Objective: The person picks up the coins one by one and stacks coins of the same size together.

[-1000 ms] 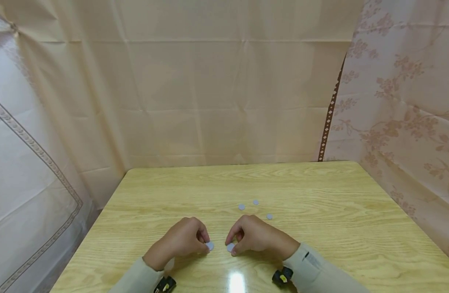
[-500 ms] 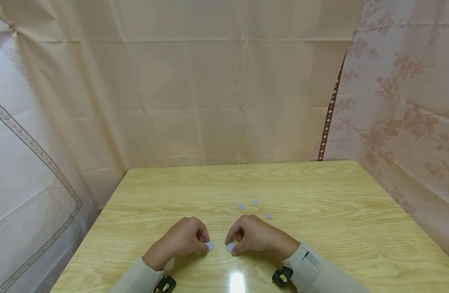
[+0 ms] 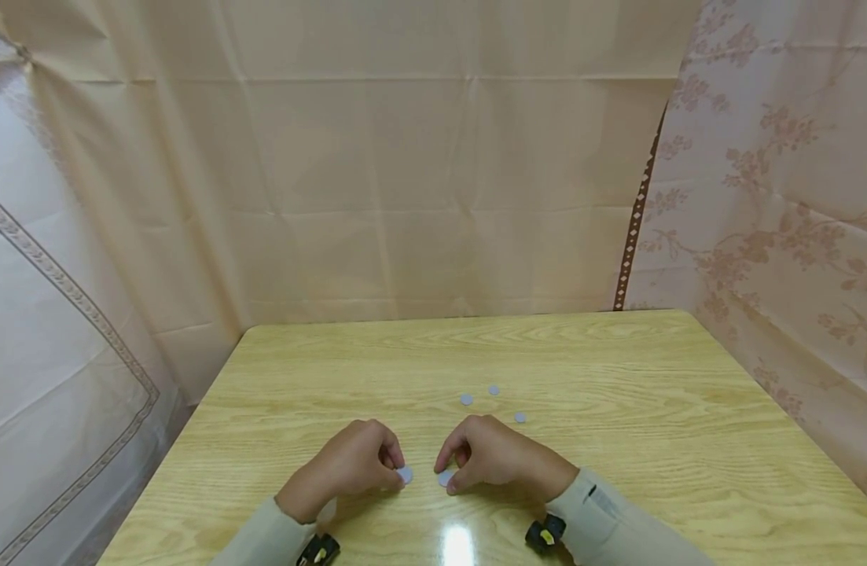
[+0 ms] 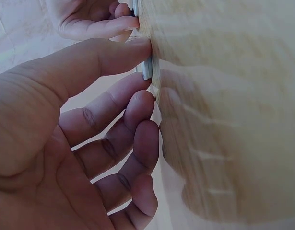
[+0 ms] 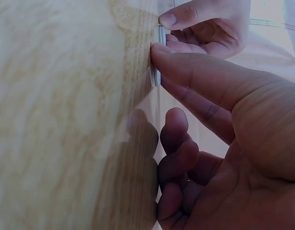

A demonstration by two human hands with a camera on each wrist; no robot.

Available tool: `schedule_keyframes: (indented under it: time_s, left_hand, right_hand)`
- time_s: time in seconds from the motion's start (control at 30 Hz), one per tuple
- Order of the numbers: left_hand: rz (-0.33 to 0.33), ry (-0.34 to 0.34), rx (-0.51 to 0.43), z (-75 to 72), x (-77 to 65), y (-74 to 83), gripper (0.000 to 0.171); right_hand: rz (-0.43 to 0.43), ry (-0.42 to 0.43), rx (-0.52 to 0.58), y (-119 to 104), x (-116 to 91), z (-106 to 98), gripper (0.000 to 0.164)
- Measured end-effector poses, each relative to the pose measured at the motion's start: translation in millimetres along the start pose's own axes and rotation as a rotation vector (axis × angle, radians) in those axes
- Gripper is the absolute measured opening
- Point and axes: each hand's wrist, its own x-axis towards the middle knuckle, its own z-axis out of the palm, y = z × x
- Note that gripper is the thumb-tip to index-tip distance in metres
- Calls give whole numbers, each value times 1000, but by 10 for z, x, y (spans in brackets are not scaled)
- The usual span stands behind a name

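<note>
In the head view, my left hand (image 3: 358, 460) pinches a small, flat, pale grey disc (image 3: 405, 475) by its edge between thumb and fingers. My right hand (image 3: 490, 456) holds a matching disc (image 3: 445, 477) the same way, a short gap to the right. Both discs lie at the tabletop. From the left wrist, the thin edge of the left disc (image 4: 147, 68) shows between thumb and index finger, with the other fingers curled beside the table. The right wrist view has the right disc (image 5: 157, 77) under the thumb, the remaining fingers bent below.
Beyond the right hand lie three more pale discs: one on the left (image 3: 466, 399), one farther back (image 3: 494, 390) and one on the right (image 3: 520, 417). The wood-grain table (image 3: 320, 369) ends at a beige curtain (image 3: 433, 196). Black wrist devices sit below both cuffs.
</note>
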Motion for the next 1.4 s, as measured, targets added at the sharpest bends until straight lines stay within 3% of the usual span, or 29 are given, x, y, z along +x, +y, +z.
schedule_keyframes:
  time_s: [1.4]
  left_hand:
    - [11,-1,-7,2,-14,5,16]
  right_hand:
    - [-25,6,15,16,-7,-14,15]
